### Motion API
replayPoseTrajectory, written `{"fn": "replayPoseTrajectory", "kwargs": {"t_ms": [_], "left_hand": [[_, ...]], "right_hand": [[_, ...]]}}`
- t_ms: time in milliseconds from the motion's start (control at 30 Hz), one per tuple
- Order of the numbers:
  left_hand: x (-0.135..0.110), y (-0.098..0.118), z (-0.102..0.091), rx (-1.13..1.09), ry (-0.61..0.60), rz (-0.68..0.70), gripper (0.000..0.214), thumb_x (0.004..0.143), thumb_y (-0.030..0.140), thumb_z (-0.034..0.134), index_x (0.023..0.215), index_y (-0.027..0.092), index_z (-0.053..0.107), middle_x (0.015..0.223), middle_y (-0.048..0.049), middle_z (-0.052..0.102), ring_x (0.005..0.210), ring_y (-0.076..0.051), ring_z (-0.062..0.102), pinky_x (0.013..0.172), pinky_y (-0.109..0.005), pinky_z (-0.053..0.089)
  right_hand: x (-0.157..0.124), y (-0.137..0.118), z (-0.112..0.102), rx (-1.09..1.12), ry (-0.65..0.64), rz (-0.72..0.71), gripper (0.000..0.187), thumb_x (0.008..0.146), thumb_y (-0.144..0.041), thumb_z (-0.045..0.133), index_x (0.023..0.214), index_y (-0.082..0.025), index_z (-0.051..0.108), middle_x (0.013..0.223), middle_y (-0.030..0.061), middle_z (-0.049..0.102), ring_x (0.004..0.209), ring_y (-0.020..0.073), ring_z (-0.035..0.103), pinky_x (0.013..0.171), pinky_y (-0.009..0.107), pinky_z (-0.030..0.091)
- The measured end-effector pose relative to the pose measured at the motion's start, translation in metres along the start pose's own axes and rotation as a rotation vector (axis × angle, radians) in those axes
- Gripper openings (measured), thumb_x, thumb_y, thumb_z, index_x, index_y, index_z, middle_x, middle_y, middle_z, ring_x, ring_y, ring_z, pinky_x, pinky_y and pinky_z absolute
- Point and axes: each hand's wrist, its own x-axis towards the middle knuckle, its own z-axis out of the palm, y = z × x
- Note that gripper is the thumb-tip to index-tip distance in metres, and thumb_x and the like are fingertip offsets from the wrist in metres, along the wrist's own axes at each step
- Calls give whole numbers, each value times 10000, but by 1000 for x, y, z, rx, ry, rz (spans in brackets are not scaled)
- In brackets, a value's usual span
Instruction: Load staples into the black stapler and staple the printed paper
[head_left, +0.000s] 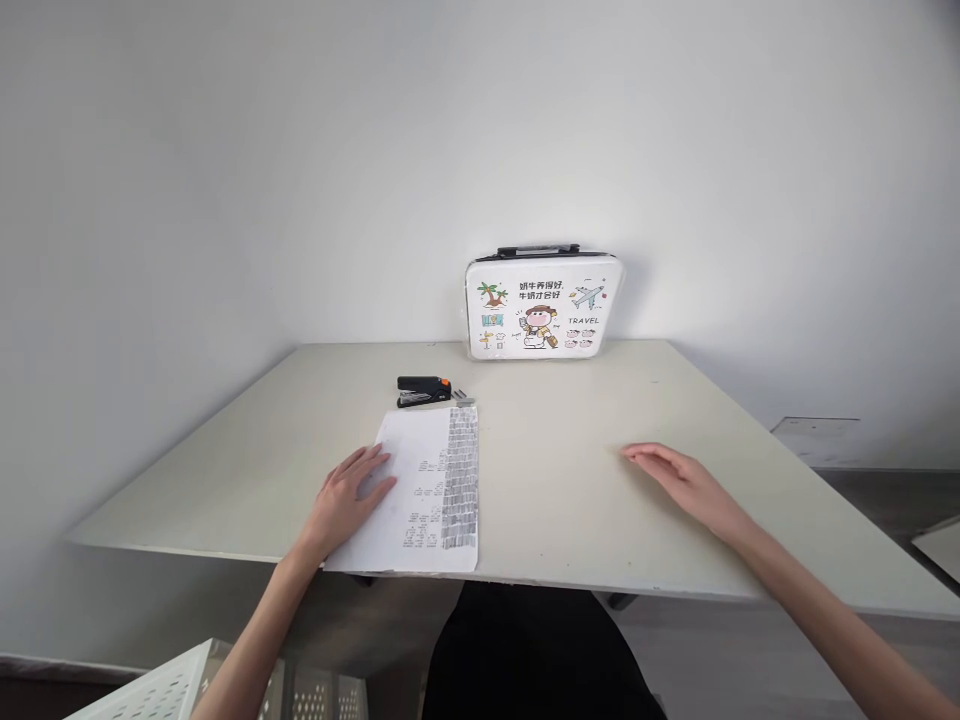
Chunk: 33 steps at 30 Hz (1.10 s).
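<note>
Both hands lie flat and open, gripping nothing: your left hand [349, 500] on the light, floppy paper [431, 500] at the worktop's [570, 420] near edge, probably best pinched by a corner, your right hand [679, 480] well apart.

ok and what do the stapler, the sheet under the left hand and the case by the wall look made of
Stapler: seemingly black plastic, faint sheen, orange tab at one end. Sheet: thin matte white paper, printed, lying flat under the left hand. Case: probably hard plastic or tin, glossy printed front; which one, the look leaves open.
</note>
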Motion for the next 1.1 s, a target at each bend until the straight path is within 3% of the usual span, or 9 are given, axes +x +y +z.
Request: {"fn": "replayPoseTrajectory", "kwargs": {"t_ms": [200,367,600,733,900,1100], "left_hand": [[-2,-1,-8,-112,-30,8,564,925,661,554,1361,323,668,1536,-14,554,1484,-337,421,1203,-534,379],[-5,7,-19,-258,22,-119,616,912,693,546,1368,295,663,1455,-60,633,1249,-338,649,946,-415,585],[-10,11,-31,-525,180,-310,492,891,631,571,1100,211,723,1087,-85,767,1029,-274,703,886,-334,554],[-9,11,-31,-522,149,-348,442,864,592,580,1030,208,724,873,-54,729,807,-225,666,730,-295,536],[-5,11,-29,-505,79,-273,447,846,597,595,1017,207,732,857,-49,717,769,-209,629,707,-283,510],[-1,12,-28,-494,111,-282,435,848,584,588,1015,211,739,863,-47,732,772,-215,655,719,-288,526]], "right_hand": [[-47,-10,8,-129,34,-54,388,973,-619,497,1162,-365,721,1407,45,665,1266,320,633,883,406,597],[-55,-20,13,-141,88,-3,420,963,-637,489,1151,-342,722,1387,60,678,1259,326,634,805,372,603],[-57,-26,11,-65,171,85,415,934,-652,517,1055,-326,744,1255,55,750,1190,303,682,879,347,585],[-57,-26,10,-54,169,79,422,931,-654,523,1046,-315,746,1240,70,755,1168,307,690,889,350,578],[-57,-26,10,-29,166,84,415,935,-646,524,1073,-318,738,1265,77,740,1184,312,677,933,375,561],[-57,-27,10,-34,166,78,420,945,-643,516,1066,-307,737,1263,82,742,1185,309,676,942,371,554]]}}
